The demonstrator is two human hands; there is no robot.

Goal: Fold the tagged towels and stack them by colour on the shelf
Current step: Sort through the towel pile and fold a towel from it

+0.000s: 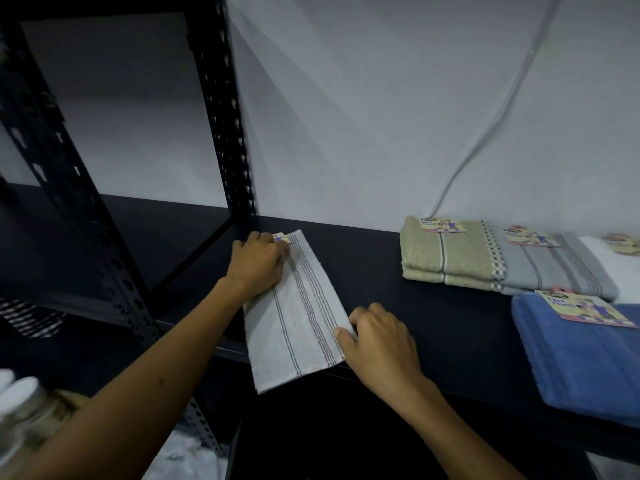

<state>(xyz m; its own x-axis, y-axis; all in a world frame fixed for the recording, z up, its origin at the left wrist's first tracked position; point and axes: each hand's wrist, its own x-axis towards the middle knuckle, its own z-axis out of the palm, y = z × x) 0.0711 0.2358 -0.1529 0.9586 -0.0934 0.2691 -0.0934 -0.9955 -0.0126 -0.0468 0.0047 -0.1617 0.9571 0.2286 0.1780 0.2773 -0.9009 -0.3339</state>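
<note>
The left hand (258, 263) has its grip curled on the tagged far end of the folded grey towel (301, 313), and the right hand (377, 344) pinches its near right edge, setting it on the dark shelf (381, 271). It overhangs the front lip, so next it likely needs sliding back and squaring. It is thin, flat-woven and striped; plusher beige (446, 254), grey and blue (571, 362) towels sit well apart, right.

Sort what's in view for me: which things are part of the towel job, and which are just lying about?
Job:
- striped grey towel, held by left hand and right hand
- beige towels
- grey towel
- white towel
- blue towel
- shelf

Lying about:
- white-capped jars, lower left
- cable on the wall
</note>
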